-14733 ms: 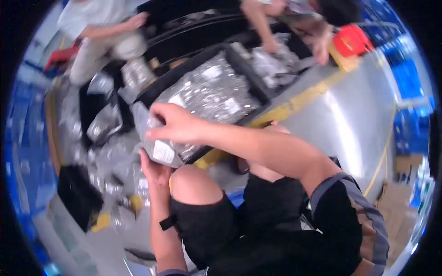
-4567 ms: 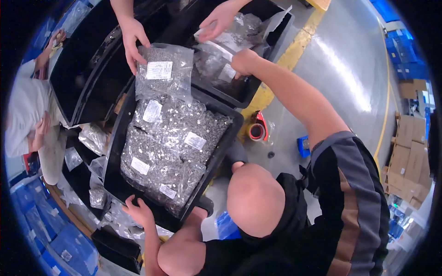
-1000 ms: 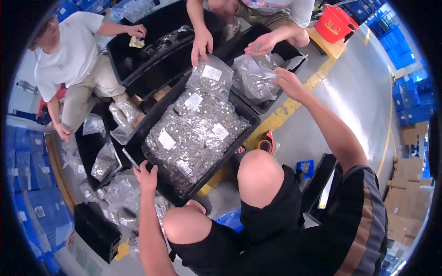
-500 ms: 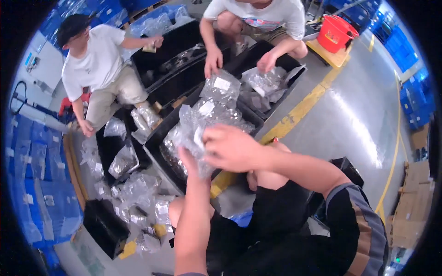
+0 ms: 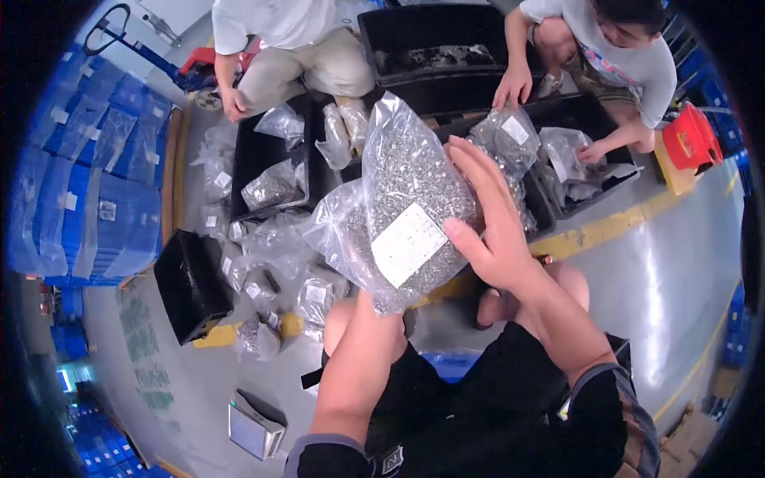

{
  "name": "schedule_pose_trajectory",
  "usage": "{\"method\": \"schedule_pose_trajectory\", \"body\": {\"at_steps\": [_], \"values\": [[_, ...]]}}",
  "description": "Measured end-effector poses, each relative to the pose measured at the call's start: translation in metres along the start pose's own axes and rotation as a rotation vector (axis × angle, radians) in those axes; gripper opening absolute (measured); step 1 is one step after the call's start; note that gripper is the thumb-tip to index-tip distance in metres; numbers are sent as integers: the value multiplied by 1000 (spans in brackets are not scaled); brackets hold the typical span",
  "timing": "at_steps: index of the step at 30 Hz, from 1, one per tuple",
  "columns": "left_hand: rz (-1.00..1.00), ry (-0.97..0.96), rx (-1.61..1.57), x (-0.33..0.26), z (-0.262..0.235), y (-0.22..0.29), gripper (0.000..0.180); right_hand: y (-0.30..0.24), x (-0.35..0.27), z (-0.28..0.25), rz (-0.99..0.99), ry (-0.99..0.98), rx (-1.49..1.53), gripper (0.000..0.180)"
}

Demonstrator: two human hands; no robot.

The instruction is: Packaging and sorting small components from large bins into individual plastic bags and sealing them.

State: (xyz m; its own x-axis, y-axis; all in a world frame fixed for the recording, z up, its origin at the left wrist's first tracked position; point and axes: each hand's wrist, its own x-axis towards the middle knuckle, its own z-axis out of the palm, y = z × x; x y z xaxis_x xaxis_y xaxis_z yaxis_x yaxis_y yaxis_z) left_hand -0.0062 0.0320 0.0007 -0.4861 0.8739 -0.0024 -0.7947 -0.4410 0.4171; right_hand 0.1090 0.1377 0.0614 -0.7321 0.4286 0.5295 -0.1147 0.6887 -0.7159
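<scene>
Since half a second ago the clear bag (image 5: 418, 183) of small metal pieces has turned its broad side and white label (image 5: 408, 243) toward the head camera, and the view has swung left, bringing more of the film-wrapped blue crates (image 5: 119, 215) into sight. The bag is up in front of the knees, in the person's right hand (image 5: 498, 231), whose fingers lie along its edge with the thumb on its front. The left hand (image 5: 374, 309) is at its lower end, largely hidden behind the plastic, so I cannot tell how closely it grips. Below, the grey floor (image 5: 653, 271) carries a yellow stripe (image 5: 629, 221), green marks (image 5: 143, 350), a scatter of bagged parts (image 5: 275, 247), a tilted black box (image 5: 187, 287) and a small device with a flat panel (image 5: 249, 430). A black bin (image 5: 247, 171) holding more bags stands beyond the scatter. At the back, one co-worker in a white shirt (image 5: 275, 24) sits near a blue-handled pallet truck (image 5: 151, 64); another's hand (image 5: 514, 84) touches a labelled bag (image 5: 510, 131). Farther right, a red bucket (image 5: 689, 137) rests on a yellowish board (image 5: 669, 169).
</scene>
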Motion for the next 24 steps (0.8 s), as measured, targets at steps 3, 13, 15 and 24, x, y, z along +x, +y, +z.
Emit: {"method": "schedule_pose_trajectory", "body": {"at_steps": [3, 13, 15, 24], "values": [[20, -33, -172, -8, 7, 5, 46, 4, 1, 5, -27, -37, -3, 61], [-237, 356, -418, -26, -52, -11, 40, 11, 1, 10, -84, 72, -63, 57], [-211, 393, -61, -23, -57, -19, 45, 12, 1, 10, -75, 74, -67, 56], [-137, 45, -302, -19, -5, -2, 46, 16, 1, 5, -87, 99, -106, 55]]}}
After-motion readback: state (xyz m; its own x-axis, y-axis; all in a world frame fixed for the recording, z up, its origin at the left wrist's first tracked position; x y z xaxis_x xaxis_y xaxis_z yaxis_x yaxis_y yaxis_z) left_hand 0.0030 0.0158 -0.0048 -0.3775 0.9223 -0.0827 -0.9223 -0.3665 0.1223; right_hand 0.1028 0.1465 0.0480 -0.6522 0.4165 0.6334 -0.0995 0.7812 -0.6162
